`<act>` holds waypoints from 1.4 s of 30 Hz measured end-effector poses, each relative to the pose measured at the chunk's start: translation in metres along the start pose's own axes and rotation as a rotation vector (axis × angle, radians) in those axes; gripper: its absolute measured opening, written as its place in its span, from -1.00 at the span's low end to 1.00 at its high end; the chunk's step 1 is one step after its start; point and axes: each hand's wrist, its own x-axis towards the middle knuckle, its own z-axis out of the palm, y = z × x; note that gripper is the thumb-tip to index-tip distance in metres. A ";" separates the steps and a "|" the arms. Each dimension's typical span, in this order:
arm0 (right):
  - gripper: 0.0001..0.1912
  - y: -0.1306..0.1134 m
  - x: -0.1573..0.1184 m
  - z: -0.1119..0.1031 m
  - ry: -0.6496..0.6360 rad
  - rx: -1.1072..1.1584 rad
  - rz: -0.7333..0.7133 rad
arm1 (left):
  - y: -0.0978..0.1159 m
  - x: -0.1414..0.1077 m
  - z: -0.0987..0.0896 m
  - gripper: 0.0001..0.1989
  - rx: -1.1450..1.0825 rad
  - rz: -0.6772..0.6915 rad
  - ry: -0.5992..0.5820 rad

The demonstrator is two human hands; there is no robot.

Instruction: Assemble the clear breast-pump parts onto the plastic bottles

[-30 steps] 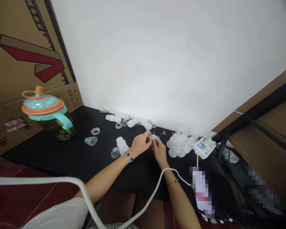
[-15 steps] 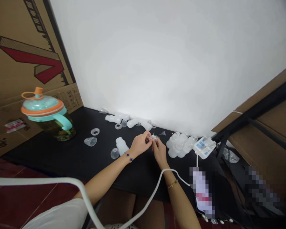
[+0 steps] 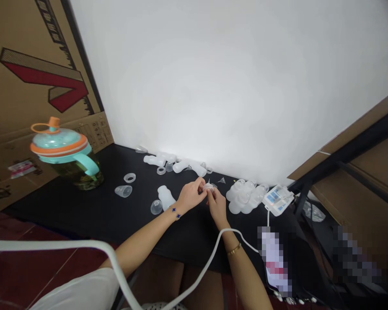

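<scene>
Over the black table my left hand (image 3: 192, 192) and my right hand (image 3: 217, 204) meet, both closed on one small part, a clear bottle nipple (image 3: 209, 185) that seems seated in a pale collar ring. My fingers cover most of its rim. Just beyond my hands lies another clear nipple (image 3: 221, 180). A milky white bottle (image 3: 165, 198) rests beside my left wrist, with a clear dome cap (image 3: 156, 207) touching or close to it. Farther left are a loose collar ring (image 3: 129, 177) and a clear cap (image 3: 123, 191) on its side.
White bottles (image 3: 154, 161) and small parts line the wall. At right sit a cluster of capped bottles (image 3: 245, 198), a white box (image 3: 278, 199) and a phone (image 3: 276, 262). A turquoise and orange jug (image 3: 64, 150) stands left. A white cable (image 3: 200, 275) crosses in front of me.
Almost nothing differs. My hands stay on the same nipple and ring, with the fingers barely shifted; the whole view has moved very slightly.
</scene>
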 end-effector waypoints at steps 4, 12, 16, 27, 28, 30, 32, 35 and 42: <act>-0.62 0.000 0.000 0.000 -0.012 0.006 0.007 | 0.000 0.000 0.000 -0.89 0.003 -0.004 -0.004; -0.64 -0.002 -0.001 -0.001 -0.010 0.012 -0.004 | 0.001 0.000 -0.001 -0.89 -0.006 -0.009 -0.011; -0.64 -0.002 -0.001 -0.001 -0.011 0.003 -0.012 | 0.002 0.000 -0.002 -0.88 -0.014 -0.004 -0.012; -0.64 0.000 0.000 0.000 -0.003 0.001 -0.009 | -0.002 0.000 0.001 -0.88 -0.020 -0.002 -0.013; -0.64 0.000 0.000 0.000 -0.001 0.001 -0.009 | -0.002 0.000 0.001 -0.88 -0.019 -0.004 -0.012; -0.64 0.000 0.000 0.001 0.001 0.002 -0.005 | -0.002 0.000 0.001 -0.88 -0.020 -0.005 -0.011; -0.64 0.000 0.000 0.001 0.005 0.005 -0.005 | -0.002 0.000 0.001 -0.88 -0.025 -0.007 -0.013; -0.64 -0.001 -0.001 0.001 0.012 0.001 -0.017 | -0.002 0.000 0.001 -0.88 -0.035 -0.014 -0.015; -0.64 -0.001 -0.001 0.001 -0.002 0.025 -0.009 | -0.001 0.001 0.000 -0.88 -0.038 -0.024 -0.022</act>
